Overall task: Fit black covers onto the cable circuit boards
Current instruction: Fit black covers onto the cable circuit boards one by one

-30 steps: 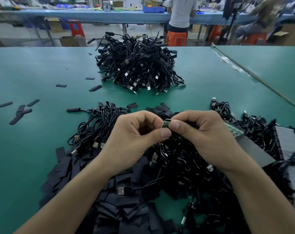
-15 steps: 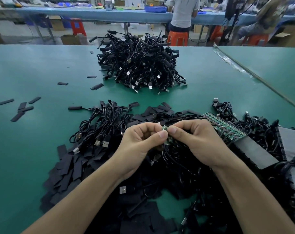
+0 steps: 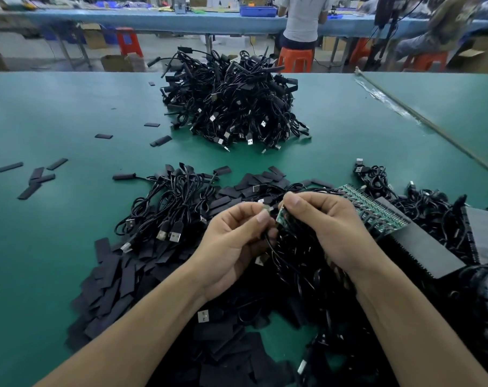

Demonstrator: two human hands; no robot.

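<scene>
At mid-frame the right hand [image 3: 332, 227] pinches a bare green circuit board [image 3: 282, 219] while the left hand [image 3: 234, 241] pinches its near end with curled fingers, so, I judge, a board is being readied and next needs one of the black covers [image 3: 111, 277] piled at lower left slid over it.

Head-worn wide-angle camera looks forward and down, close over the green table [image 3: 55, 247].
</scene>
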